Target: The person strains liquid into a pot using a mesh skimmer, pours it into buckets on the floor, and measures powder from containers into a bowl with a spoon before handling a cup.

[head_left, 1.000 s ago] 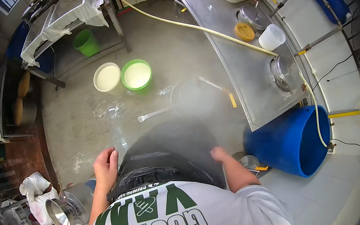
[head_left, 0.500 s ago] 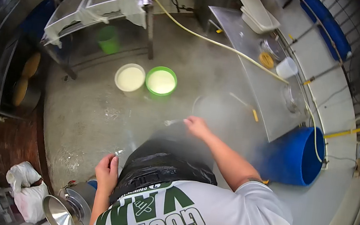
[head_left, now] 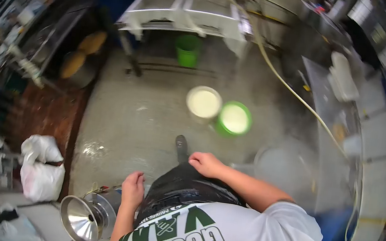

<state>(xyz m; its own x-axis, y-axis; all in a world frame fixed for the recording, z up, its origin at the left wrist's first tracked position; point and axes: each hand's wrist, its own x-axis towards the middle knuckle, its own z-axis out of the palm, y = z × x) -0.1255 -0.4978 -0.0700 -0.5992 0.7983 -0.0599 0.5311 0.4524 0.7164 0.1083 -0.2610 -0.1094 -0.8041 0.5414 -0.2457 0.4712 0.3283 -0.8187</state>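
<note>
My left hand [head_left: 133, 188] hangs beside the black apron [head_left: 180, 182], above a shiny metal machine with a funnel-shaped bowl [head_left: 82, 220]. Its fingers are loosely bent and a little apart, and nothing shows in them. In front of the apron is my right hand [head_left: 206, 164], its fingers curled inward. Its palm is hidden, so whatever it may hold cannot be made out. Past my dark boot [head_left: 181, 143], a white bucket [head_left: 203, 104] and a green bucket [head_left: 235, 119] stand side by side on the wet floor, each with pale, milky-looking contents.
Steam hangs over a large round vessel [head_left: 282, 164] at the right. Beside it runs a metal table [head_left: 320, 100], crossed by a pale hose [head_left: 299, 93]. A cloth-draped stand [head_left: 187, 15] has a green bin [head_left: 187, 50] beneath it. White bags [head_left: 41, 181] lie at the left.
My view has turned left, so the buckets and metal table appear further right. My boot has come into sight ahead of the apron. Both hands remain low near my body.
</note>
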